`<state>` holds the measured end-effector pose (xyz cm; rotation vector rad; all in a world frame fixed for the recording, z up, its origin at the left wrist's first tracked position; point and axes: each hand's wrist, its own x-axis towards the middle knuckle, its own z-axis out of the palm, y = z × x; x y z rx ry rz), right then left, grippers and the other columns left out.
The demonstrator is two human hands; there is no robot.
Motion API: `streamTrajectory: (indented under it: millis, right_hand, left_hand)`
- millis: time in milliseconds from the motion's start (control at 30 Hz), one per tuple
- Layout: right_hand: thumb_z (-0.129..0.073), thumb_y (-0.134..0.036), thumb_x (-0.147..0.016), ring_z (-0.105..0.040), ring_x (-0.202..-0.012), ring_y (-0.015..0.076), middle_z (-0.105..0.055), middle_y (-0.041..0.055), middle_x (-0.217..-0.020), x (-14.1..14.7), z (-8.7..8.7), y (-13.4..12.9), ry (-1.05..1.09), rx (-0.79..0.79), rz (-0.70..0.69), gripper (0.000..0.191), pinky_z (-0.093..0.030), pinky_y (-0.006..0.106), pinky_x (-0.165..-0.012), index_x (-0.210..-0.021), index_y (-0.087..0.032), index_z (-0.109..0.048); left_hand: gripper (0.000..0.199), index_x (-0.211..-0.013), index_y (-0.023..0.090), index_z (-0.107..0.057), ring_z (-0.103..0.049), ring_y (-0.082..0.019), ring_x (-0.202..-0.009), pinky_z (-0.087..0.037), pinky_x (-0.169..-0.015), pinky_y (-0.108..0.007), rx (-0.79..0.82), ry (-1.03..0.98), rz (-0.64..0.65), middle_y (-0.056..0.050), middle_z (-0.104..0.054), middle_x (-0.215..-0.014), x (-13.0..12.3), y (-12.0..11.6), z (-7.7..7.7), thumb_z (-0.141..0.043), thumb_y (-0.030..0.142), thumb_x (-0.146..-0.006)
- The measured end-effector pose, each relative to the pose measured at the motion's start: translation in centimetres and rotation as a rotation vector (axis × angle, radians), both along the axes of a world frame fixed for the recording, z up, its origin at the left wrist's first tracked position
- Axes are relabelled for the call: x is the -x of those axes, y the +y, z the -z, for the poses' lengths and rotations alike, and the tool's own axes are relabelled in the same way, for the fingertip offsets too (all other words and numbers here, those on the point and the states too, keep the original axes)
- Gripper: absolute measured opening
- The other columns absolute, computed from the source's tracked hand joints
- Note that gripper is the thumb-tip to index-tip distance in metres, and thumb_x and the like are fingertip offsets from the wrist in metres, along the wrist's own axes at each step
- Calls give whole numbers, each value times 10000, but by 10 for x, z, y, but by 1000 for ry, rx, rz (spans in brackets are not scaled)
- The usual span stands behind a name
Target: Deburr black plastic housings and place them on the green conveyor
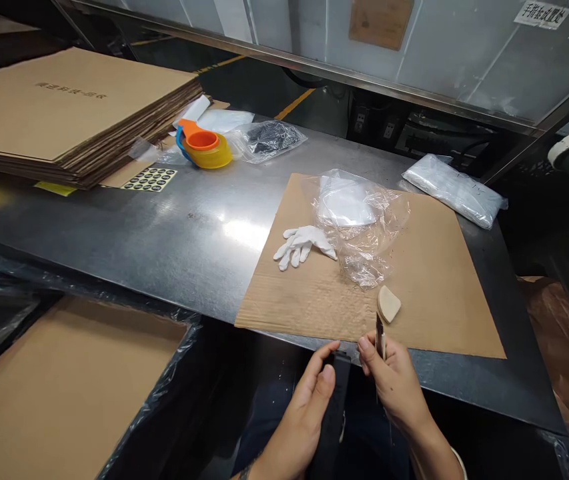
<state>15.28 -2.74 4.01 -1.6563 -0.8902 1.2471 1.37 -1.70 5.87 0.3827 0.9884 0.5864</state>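
Our left hand (301, 417) grips the black bar (340, 387), apparently for steadiness; our right hand (400, 383) pinches the thin strip (379, 328), likely for fine control.

Bare tabletop (179, 233) lies open between cardboard stack (79, 107) and cardboard sheet (429, 280).

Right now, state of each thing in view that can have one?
Left hand, gripping black part
Right hand, holding thin tool upright
Glove, empty, fingers spread
Clear bag, crumpled
Cardboard sheet, flat
Box stack, flattened
Tape roll, lying flat
Sticker sheet, flat
White pack, wrapped in plastic
Wedge, lying on cardboard sheet
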Motion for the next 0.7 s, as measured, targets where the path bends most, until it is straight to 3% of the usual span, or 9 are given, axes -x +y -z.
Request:
streamTrajectory:
  millis: [133, 300, 467, 533, 633, 700]
  right_hand:
    - [-471, -492, -875, -383, -506, 71, -438, -57, -511, 0, -3, -7, 69, 13, -67, 371, -297, 208, -522, -688, -171, -485]
    - [-474, -515, -862, -362, -466, 62, -430, -63, -477, 9, -11, -11, 165, 49, -111, 394, -276, 211, -500, -686, -163, -494]
    - [-520, -524, -824, -326, -454, 54, -419, -70, -477, 18, -12, -11, 252, 97, -96, 381, -234, 201, -458, -692, -170, -470]
    - [-531, -526, -809, -303, -445, 49, -418, -71, -475, 19, -12, -12, 263, 116, -103, 383, -209, 196, -436, -677, -176, -449]
    - [-545, -510, -785, -275, -422, 41, -415, -76, -459, 20, -12, -12, 307, 159, -92, 368, -183, 188, -411, -664, -188, -414]
    - [-561, -468, -765, -269, -407, 38, -415, -82, -450, 21, -13, -11, 380, 197, -77, 330, -175, 181, -402, -669, -195, -403]
  left_hand:
    - [593, -1293, 270, -395, -437, -59, -403, -368, -426, -182, -10, 28, 42, 42, -546, -634, 2, 5, 3, -557, 528, -784]
    - [588, -1334, 274, -310, -402, -76, -382, -336, -402, -181, -9, 15, 78, 69, -475, -505, 2, 5, 2, -494, 516, -830]
    - [593, -1337, 259, -337, -441, -86, -402, -323, -414, -193, -13, 61, 60, 36, -547, -549, 2, 4, 1, -509, 506, -826]
    - [569, -1307, 265, -379, -483, -86, -466, -383, -486, -203, -35, 71, 14, 9, -611, -685, 2, 4, 3, -539, 498, -812]
    - [563, -1234, 248, -465, -572, -115, -711, -443, -743, -219, -96, 87, -38, -34, -629, -966, 2, 3, 6, -614, 501, -754]
    - [564, -1219, 242, -479, -577, -124, -769, -436, -792, -221, -109, 95, -37, -36, -620, -985, 3, 3, 7, -621, 510, -743]
